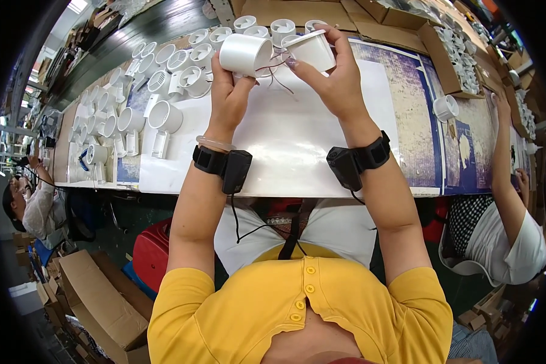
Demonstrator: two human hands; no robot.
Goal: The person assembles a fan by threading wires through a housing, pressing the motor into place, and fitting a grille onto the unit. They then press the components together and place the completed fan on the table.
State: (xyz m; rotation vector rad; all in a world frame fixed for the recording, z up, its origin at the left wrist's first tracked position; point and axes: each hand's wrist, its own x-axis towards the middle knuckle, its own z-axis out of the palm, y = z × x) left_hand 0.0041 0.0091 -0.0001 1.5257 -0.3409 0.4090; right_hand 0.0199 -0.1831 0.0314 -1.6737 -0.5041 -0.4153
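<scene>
White cyl. (241,56) gripped L hand (230,100), boxy pc. (312,52) gripped R hand (338,82); wires (273,65) btwn, joins unclear.

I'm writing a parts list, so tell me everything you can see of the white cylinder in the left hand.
The white cylinder is short and wide, its smooth, slightly glossy wall looking like plastic. It is held on its side, slightly tilted, above the white work surface, by the left hand, whose fingers touch its wall. One end faces right, toward the white box-shaped piece in the right hand. Thin reddish wires show between the two parts; where they attach is unclear.
</scene>
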